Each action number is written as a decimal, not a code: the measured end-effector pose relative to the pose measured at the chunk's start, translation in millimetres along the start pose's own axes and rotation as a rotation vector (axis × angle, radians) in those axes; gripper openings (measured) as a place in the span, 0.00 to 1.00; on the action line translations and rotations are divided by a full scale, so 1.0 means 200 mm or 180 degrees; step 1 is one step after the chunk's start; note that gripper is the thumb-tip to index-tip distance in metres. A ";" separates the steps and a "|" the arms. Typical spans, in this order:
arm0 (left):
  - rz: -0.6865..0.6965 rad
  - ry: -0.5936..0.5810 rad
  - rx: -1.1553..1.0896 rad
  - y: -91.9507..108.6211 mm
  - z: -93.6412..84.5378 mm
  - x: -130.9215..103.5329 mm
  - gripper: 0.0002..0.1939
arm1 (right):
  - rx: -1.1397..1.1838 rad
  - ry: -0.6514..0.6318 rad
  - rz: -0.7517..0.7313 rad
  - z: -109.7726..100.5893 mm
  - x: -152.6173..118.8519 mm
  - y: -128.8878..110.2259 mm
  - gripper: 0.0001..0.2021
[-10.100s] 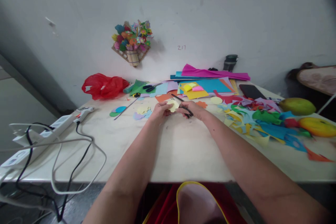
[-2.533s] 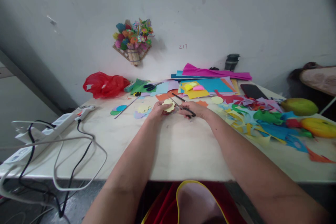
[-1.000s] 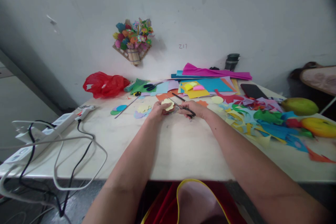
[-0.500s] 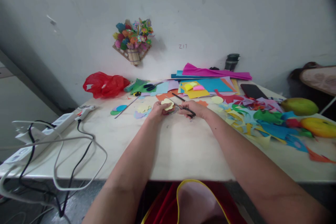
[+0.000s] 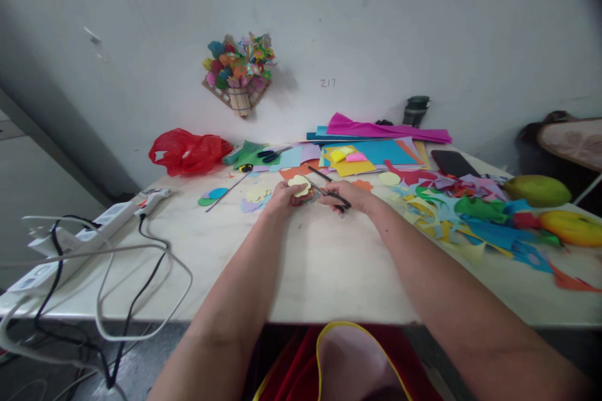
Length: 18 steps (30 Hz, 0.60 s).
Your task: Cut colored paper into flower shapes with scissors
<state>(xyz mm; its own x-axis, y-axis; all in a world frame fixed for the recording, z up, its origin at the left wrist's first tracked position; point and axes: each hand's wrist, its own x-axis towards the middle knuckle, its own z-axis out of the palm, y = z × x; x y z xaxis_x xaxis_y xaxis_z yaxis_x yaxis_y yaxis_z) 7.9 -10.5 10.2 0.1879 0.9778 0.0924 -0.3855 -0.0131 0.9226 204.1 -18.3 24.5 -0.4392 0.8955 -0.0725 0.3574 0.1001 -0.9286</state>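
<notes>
Near the middle of the table, my left hand (image 5: 283, 198) pinches a pale yellow scalloped paper piece (image 5: 300, 185). My right hand (image 5: 350, 195) is closed round the dark handles of a pair of scissors (image 5: 339, 198). The blades point left and touch or nearly touch the yellow paper's right edge. Left of my left hand lie more pale yellow flower-like cutouts (image 5: 258, 193) over lilac and blue ones. An orange cutout (image 5: 362, 185) rests behind my right hand, with a pale yellow disc (image 5: 389, 178) to its right.
Colored scraps (image 5: 437, 207), two mango-like fruits (image 5: 537, 190) and a phone (image 5: 454, 163) lie right. Paper sheets (image 5: 385, 151), a second pair of scissors (image 5: 270, 155) and a red bag (image 5: 190, 151) stand at the back. A power strip (image 5: 84, 244) with cables is left.
The yellow paper and the scissor blades have shifted very slightly against each other. Both hands keep their grip in nearly the same place.
</notes>
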 end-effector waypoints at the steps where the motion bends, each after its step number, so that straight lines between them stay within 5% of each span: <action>1: 0.0009 0.0016 -0.0030 0.00 0.00 0.00 0.20 | 0.0000 0.0003 -0.0011 0.00 0.00 0.00 0.14; 18: 0.0160 0.0151 -0.0028 -0.02 0.00 0.02 0.23 | -0.0075 0.0239 -0.0061 0.03 -0.04 -0.06 0.14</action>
<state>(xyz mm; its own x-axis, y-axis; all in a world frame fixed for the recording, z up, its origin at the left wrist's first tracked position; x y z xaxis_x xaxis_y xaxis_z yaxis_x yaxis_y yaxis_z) 10.5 -6.8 7.4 0.1252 0.9848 0.1206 -0.4015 -0.0609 0.9138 198.0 -29.6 33.9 -0.3834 0.9232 -0.0264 0.3692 0.1270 -0.9206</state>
